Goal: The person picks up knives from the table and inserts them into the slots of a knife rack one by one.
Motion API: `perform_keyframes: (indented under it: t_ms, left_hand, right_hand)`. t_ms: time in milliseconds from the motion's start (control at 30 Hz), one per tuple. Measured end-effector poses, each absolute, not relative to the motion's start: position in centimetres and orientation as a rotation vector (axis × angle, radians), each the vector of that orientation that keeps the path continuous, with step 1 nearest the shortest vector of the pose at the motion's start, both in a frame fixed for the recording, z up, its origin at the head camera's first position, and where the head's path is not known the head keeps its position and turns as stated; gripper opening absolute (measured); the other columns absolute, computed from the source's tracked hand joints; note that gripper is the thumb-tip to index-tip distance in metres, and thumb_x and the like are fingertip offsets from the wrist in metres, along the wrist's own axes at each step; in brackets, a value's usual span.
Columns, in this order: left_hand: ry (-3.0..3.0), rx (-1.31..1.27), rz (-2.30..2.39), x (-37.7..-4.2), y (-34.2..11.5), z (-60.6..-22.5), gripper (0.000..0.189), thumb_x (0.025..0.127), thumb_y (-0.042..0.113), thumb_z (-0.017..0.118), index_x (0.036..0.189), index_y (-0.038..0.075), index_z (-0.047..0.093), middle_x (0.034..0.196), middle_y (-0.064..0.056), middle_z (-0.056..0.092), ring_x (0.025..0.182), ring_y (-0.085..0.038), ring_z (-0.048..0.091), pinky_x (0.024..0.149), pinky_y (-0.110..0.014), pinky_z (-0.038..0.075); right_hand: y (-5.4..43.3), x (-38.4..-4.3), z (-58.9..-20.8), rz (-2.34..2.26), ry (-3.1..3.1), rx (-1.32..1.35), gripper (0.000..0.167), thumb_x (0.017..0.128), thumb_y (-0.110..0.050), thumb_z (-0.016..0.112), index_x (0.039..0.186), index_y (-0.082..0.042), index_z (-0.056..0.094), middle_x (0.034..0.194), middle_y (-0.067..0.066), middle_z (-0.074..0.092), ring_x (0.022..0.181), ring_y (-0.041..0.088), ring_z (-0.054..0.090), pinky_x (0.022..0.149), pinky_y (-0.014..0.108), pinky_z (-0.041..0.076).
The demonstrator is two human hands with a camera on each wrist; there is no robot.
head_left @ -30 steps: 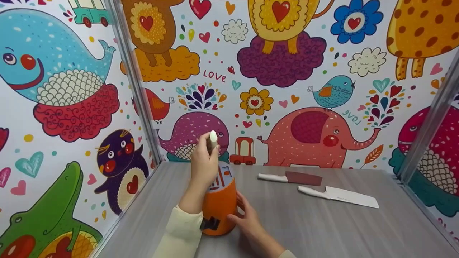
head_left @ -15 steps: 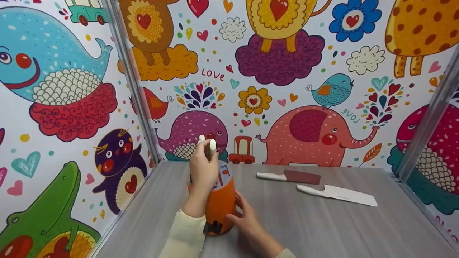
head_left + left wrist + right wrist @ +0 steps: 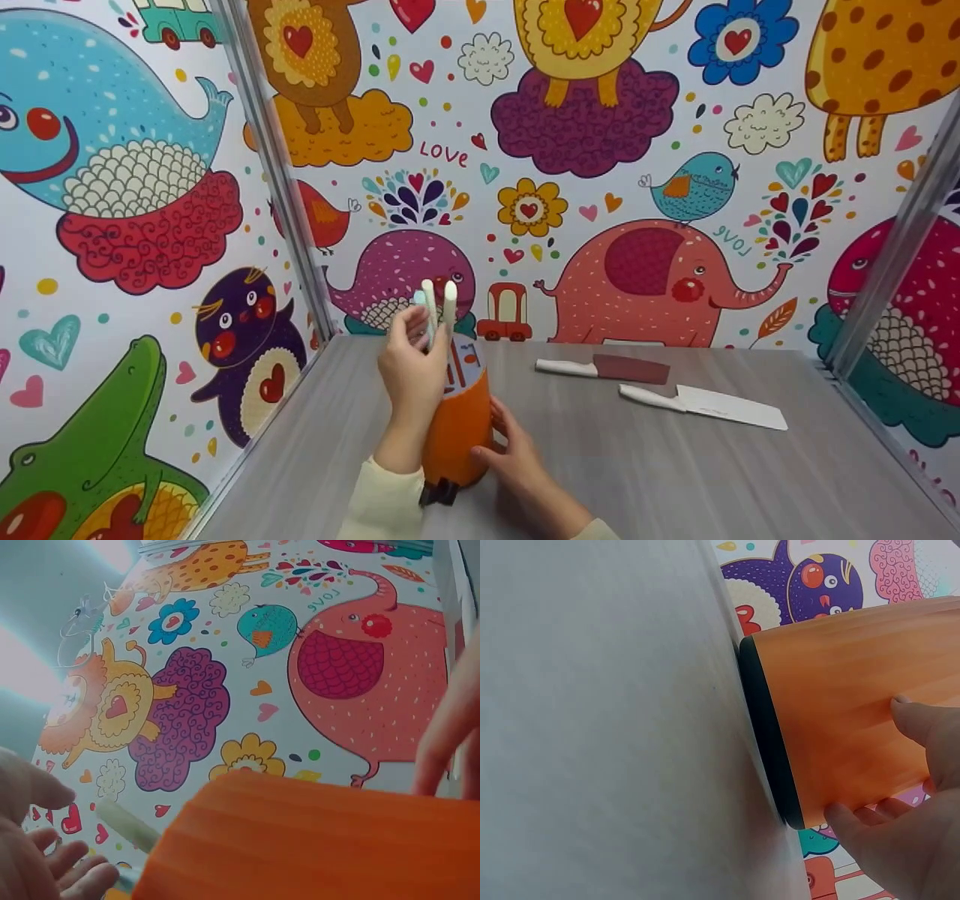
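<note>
Grey table (image 3: 675,480), cartoon-printed walls (image 3: 457,112). Orange knife block (image 3: 459,431) stands on table; reddish-bladed knife (image 3: 632,368) and white-bladed knife (image 3: 735,406) lie to its right. Left hand (image 3: 411,375) beside pale handles (image 3: 449,304) at block's top; left wrist view best shows it loosely spread, gripping nothing. Right hand (image 3: 517,454) cups block's side; only right wrist view shows dark base (image 3: 769,739).

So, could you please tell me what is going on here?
A person's right hand steadies the orange block, which stands on the table. The left hand is up beside the pale handles sticking out of its top, its fingers spread, with no clear grip on them. Off to the right, a reddish-looking knife and a white knife lie on the table, untouched by either hand.
</note>
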State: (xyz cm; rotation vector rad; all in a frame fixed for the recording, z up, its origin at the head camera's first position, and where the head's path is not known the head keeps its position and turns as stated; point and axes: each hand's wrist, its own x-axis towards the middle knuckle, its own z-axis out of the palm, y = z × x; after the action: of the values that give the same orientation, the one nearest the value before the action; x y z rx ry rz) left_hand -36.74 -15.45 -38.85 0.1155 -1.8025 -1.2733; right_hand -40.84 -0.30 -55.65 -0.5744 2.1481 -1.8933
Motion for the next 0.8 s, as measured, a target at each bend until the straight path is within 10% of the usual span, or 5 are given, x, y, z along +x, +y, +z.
perform_keyframes:
  t_ms: [200,400,800]
  left_hand:
    - [-1.736,0.061,-0.978,-36.1,-16.7,-42.5,0.041,0.096,0.017,0.074,0.131,-0.001,0.060,0.132,-0.020,0.068,0.125,-0.035,0.064,0.112,-0.058,0.052]
    - [-1.809,-0.018,-0.901,-36.5,-18.6,-47.9,0.084,0.086,0.031,0.078,0.151,-0.005,0.040,0.159,-0.031,0.042,0.145,-0.046,0.043,0.118,-0.075,0.036]
    - [-1.953,0.006,-1.574,-36.4,-21.3,-53.6,0.108,0.089,0.033,0.087,0.168,0.009,0.017,0.165,-0.019,0.043,0.142,-0.035,0.052,0.125,-0.059,0.036]
  right_hand:
    - [-0.3,-41.0,-55.7,-1.899,2.151,-0.587,0.085,0.095,-0.011,0.081,0.166,-0.020,0.035,0.169,0.019,0.040,0.155,0.045,0.039,0.121,0.062,0.041]
    - [-0.3,-40.8,-55.8,-1.899,2.127,-0.532,0.084,0.095,-0.013,0.081,0.166,-0.022,0.036,0.169,0.016,0.042,0.155,0.043,0.040,0.122,0.063,0.041]
    - [0.0,-40.8,-56.3,-1.924,2.128,-0.586,0.081,0.095,-0.018,0.082,0.164,-0.021,0.039,0.165,0.014,0.047,0.151,0.041,0.046,0.120,0.061,0.043]
